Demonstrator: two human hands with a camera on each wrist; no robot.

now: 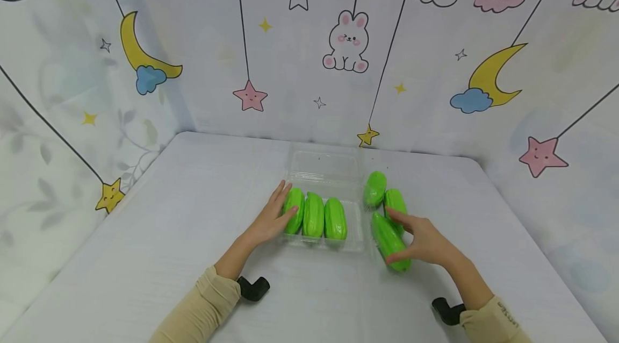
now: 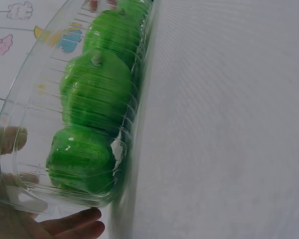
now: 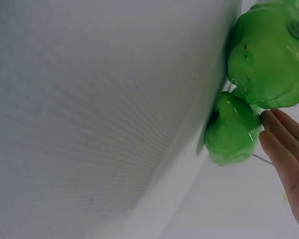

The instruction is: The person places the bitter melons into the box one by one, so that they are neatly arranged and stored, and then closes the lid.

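Observation:
A clear plastic box (image 1: 355,224) holds three long, bright green ridged vegetables side by side: a left one (image 1: 292,213), a middle one (image 1: 313,216) and a right one (image 1: 336,219). My left hand (image 1: 268,220) rests at the box's left wall with straight fingers, its thumb reaching over the rim by the left vegetable. To the right of the box, my right hand (image 1: 427,238) spreads thumb and fingers over the nearest loose green vegetable (image 1: 390,243). In the right wrist view, the right fingers (image 3: 284,149) are straight, beside the green vegetables (image 3: 266,55).
The box's lid (image 1: 326,164) lies folded back behind it. Two more loose green vegetables lie right of the box, one far (image 1: 375,188) and one partly hidden by the right hand (image 1: 396,202). A white cloth (image 1: 314,289) covers the table, with a patterned curtain (image 1: 290,52) behind.

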